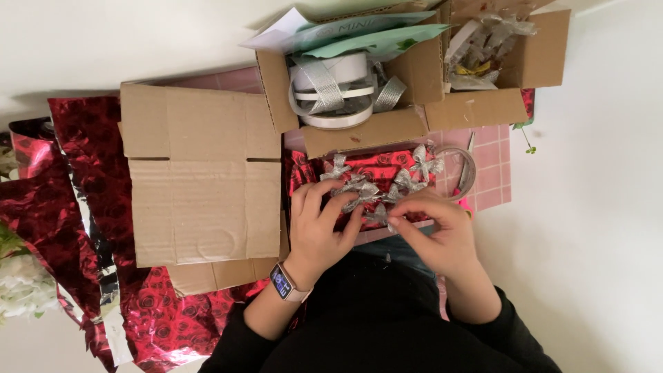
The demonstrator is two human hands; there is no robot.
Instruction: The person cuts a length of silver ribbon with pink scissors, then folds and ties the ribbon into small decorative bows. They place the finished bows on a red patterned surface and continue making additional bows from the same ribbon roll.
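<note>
From my remote seat, nearest the lens at six o'clock, a dark sleeve leads up to my left hand (pixel 319 228), a light-strapped watch (pixel 286 283) on its wrist, fingers curled and pressing down on a small silver ribbon bow (pixel 359 197), apparently to steady it. At its three o'clock my right hand (pixel 436 231) pinches another small silver bow (pixel 384 217) between thumb and fingertips, the other fingers loosely bent. Both bows lie on a shiny red rose-print foil sheet (pixel 376 164), where more silver bows (pixel 423 162) sit in a loose cluster, kept within easy reach. At the cluster's three o'clock rests a clear tape roll (pixel 461 173) on pink grid paper (pixel 492 166). At nine o'clock a flattened brown cardboard box (pixel 200 179) covers more red foil (pixel 83 173). Farthest off, at twelve o'clock, an open cardboard box (pixel 359 103) holds a white spool of silver ribbon (pixel 331 86); a second box (pixel 511 52) holds cellophane-wrapped trimmings.
</note>
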